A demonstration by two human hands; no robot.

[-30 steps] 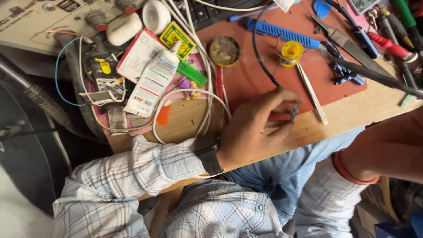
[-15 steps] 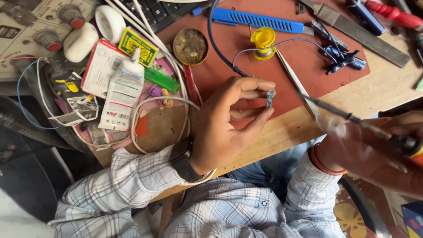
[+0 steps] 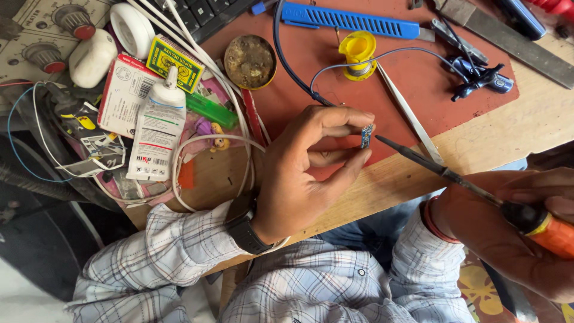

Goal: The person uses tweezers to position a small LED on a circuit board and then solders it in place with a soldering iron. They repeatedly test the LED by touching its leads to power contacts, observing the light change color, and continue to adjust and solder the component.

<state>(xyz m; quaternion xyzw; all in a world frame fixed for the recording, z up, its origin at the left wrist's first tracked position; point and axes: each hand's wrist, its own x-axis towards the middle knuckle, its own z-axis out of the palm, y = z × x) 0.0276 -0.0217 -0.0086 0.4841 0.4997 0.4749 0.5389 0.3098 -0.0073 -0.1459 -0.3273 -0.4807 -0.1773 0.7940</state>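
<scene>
My left hand pinches a tiny blue circuit board between thumb and forefinger, held upright over the edge of the red mat. My right hand grips a soldering iron with an orange handle. Its dark tip points left and ends just beside the small board. A black watch sits on my left wrist, and both sleeves are checked.
On the mat lie a yellow solder spool, a round flux tin, metal tweezers, a blue plastic strip and a small blue clip part. A white tube, green lighter, boxes and white cables crowd the left.
My left hand has lifted the small board off the mat and turned it upright. My right hand has come in from the right with the soldering iron, its tip now beside the board.
</scene>
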